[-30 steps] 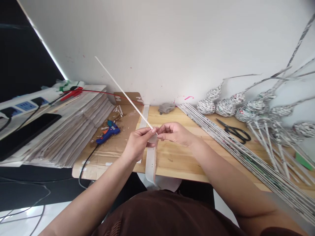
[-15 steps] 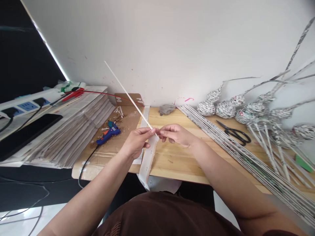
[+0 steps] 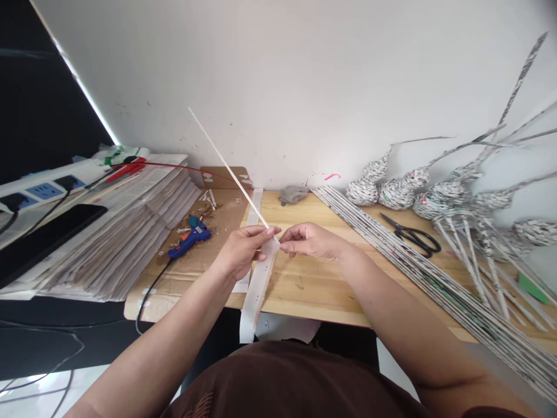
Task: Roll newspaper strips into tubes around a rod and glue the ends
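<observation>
1. Far left: power strip [image 3: 89, 169], plugs inserted, and black phone [image 3: 56, 238], both on the paper stack [image 3: 130, 232]. A red item [image 3: 126, 169] lies near the stack's back end.
2. Blue glue gun [image 3: 190, 239]: on its side on the cardboard [image 3: 183, 290], beside the stack, cord running toward you. White scraps lie behind it.
3. Your left hand [image 3: 243, 249]: fingers pinched on the lower end of the white rod [image 3: 226, 165], thumb on top. The rod slants up and away to the left, its far end raised in front of the wall.
4. White strip [image 3: 260, 284]: beneath your left fingers, running toward you, its near end past the front edge of the surface [image 3: 322, 293]. More white banding shows behind your hands; whether it is the same piece, you cannot tell from here.
5. Your right hand [image 3: 315, 241]: fingers drawn together at the strip's corner, close by the rod's lower end. Whether they grip either one cannot be told.
6. Grey cloth [image 3: 293, 194]: crumpled near the wall, behind your right hand.
7. Paper rods [image 3: 391, 252]: bundled diagonally across the surface to your right.
8. Black scissors [image 3: 413, 235]: just beyond the bundle, below the woven shapes [image 3: 395, 194], which stand along the wall.
</observation>
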